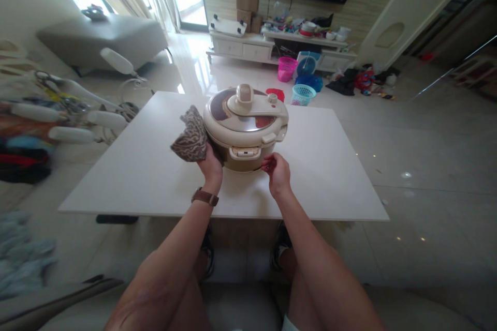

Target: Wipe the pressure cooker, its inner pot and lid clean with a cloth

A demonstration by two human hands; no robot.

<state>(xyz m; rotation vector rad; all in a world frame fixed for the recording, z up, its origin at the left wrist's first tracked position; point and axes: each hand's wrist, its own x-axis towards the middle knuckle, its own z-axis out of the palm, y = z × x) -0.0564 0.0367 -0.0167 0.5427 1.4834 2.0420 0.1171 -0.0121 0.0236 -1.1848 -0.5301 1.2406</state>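
A cream electric pressure cooker (246,126) with a closed lid stands near the middle of a white table (330,176). My left hand (210,163) is closed on a brown patterned cloth (191,137) and holds it against the cooker's left side. A brown watch strap sits on that wrist. My right hand (276,170) rests with curled fingers at the cooker's lower front right, touching its base.
A clothes rack with white hangers (73,114) stands left of the table. Beyond are a grey sofa (104,36), a white TV cabinet (272,46) with clutter, pink (287,68) and blue baskets (303,94) on the glossy floor. My knees are under the table's near edge.
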